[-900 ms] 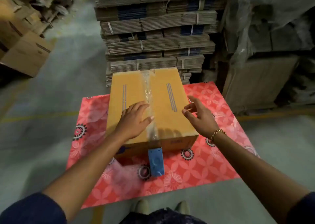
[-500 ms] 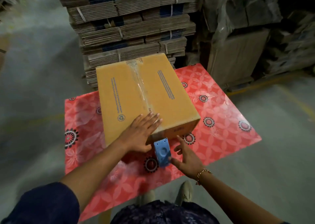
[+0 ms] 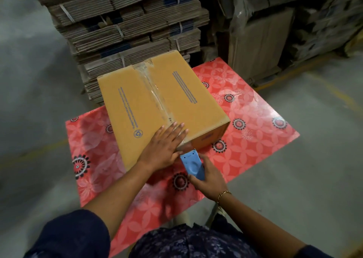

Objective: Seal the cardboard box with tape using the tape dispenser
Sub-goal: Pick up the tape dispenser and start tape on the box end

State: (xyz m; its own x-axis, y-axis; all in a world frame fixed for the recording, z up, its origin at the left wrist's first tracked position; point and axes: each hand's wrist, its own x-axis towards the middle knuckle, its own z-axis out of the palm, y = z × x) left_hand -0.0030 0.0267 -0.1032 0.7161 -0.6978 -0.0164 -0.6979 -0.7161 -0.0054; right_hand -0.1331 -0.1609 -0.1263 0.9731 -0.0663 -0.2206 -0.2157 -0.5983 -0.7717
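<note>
A closed brown cardboard box (image 3: pixel 188 108) lies on a red flowered table (image 3: pixel 255 116). A strip of clear tape (image 3: pixel 155 92) runs along its top seam and over the near edge. My left hand (image 3: pixel 165 145) lies flat, fingers spread, on the box's near top edge over the tape. The blue tape dispenser (image 3: pixel 193 164) hangs just below that edge at the box's near face. My right hand (image 3: pixel 209 179) is wrapped around its lower end.
Strapped bundles of flattened cardboard (image 3: pixel 125 28) are stacked right behind the table. Plastic-wrapped cartons (image 3: pixel 275 22) stand at the back right. Grey concrete floor (image 3: pixel 33 77) with yellow lines surrounds the table.
My right hand came down from beside the box and closed on the blue dispenser. My left hand slid along the tape to the near edge. The view swung left.
</note>
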